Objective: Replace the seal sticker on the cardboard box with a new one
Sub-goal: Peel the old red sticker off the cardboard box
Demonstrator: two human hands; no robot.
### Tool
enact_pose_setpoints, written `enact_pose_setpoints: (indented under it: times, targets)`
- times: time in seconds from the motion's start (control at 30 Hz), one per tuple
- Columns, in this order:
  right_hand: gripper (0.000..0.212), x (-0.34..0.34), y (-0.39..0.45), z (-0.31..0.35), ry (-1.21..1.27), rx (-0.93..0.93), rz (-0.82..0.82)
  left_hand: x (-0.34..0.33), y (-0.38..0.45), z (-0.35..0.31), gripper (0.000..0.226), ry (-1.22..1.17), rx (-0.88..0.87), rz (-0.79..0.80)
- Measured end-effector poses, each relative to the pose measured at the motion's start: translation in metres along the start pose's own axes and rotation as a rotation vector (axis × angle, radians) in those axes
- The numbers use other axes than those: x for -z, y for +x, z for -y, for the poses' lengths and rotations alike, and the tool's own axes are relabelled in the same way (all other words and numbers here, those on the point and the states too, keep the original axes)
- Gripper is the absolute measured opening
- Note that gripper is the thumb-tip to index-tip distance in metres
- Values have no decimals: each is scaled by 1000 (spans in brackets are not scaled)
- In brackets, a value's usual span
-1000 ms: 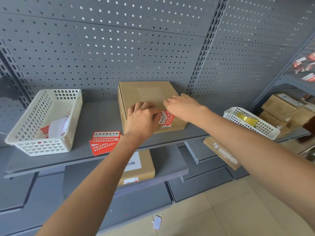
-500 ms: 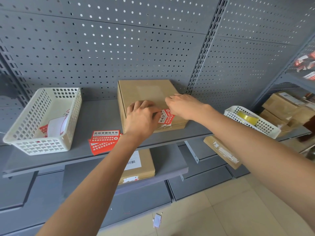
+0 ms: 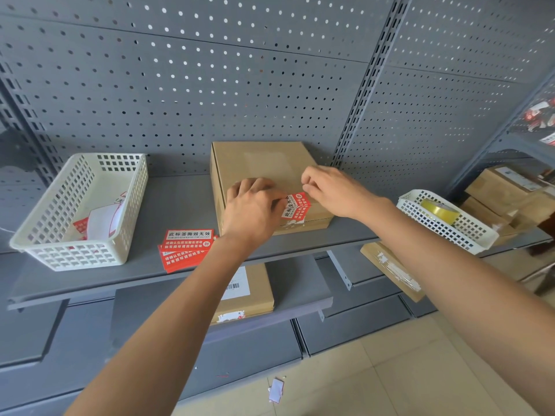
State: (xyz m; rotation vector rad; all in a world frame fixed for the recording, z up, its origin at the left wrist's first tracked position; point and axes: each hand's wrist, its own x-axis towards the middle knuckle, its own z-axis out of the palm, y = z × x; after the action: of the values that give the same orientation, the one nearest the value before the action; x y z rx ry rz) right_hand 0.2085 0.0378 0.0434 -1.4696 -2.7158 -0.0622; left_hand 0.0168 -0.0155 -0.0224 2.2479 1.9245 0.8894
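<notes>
The left hand [image 3: 250, 210] lies on the top of the flat brown cardboard box [image 3: 264, 163], fingers curled, its thumb side touching the left edge of the red and white seal sticker [image 3: 295, 207]; whether it pinches that edge I cannot tell. The right hand [image 3: 333, 190] has its fingertips bent together at the sticker's upper right corner and seems to pinch it. The sticker sits at the front edge of the box, wrinkled and partly lifted, with torn white remains below it on the front face. I judge it thin, light and easy to tear, so the free corner is the place to hold it. The box stands on the grey metal shelf [image 3: 180, 205]. Just left of the box lies a small pile of new red stickers [image 3: 186, 247], beside a white plastic basket [image 3: 84, 217]
</notes>
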Motion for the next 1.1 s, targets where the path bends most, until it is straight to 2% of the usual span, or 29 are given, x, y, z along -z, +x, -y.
enact_pose_setpoints:
  times: [0.1, 0.2, 0.3, 0.4, 0.57, 0.87, 1.1]
  targets:
    - [20, -5, 0, 4, 32, -45, 13, 0, 0, 0, 29, 2, -1, 0]
    - [19, -10, 1, 9, -5, -63, -65, 0, 0, 1, 29, 4, -5, 2]
    - [12, -13, 1, 14, -70, -53, -120, -1, 0, 1, 30, 5, -4, 1]
    - [6, -13, -1, 17, -67, -56, -100, -2, 0, 1, 30, 10, -3, -4]
    - [25, -15, -3, 18, -54, -51, -64, -1, 1, 0, 29, -1, 11, -12]
    - [44, -16, -7, 18, 46, -121, -75, -2, 3, 1, 35, 15, 22, 21]
    - [39, -11, -8, 20, 111, -153, -71, 0, 5, 0, 28, -42, 34, 22]
